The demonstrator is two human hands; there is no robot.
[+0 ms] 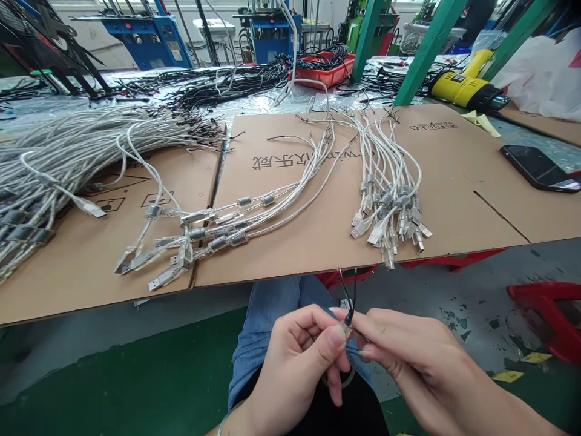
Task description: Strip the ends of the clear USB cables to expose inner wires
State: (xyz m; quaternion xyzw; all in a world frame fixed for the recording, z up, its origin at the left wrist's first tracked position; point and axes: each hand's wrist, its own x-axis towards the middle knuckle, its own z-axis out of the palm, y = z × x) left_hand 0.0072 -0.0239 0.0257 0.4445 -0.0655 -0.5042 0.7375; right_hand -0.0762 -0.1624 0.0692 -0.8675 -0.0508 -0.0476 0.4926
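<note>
My left hand (304,357) pinches the end of a clear-jacketed cable (347,327) above my lap, just below the cardboard edge. Thin dark and green wires (349,297) stick up from it past a black sleeve. My right hand (408,351) is closed at the same spot, its fingertips against the sleeve and wires. On the cardboard (272,260) lie a loose row of clear USB cables (272,209) in the middle and a bunch of them (390,188) to the right, plugs toward me.
A large pile of clear cables (68,151) covers the left side. Behind are black cables (227,85), a red tray (329,72), green posts (426,54) and a yellow heat gun (467,88). A phone (540,168) lies at right; a red stool (551,315) stands below.
</note>
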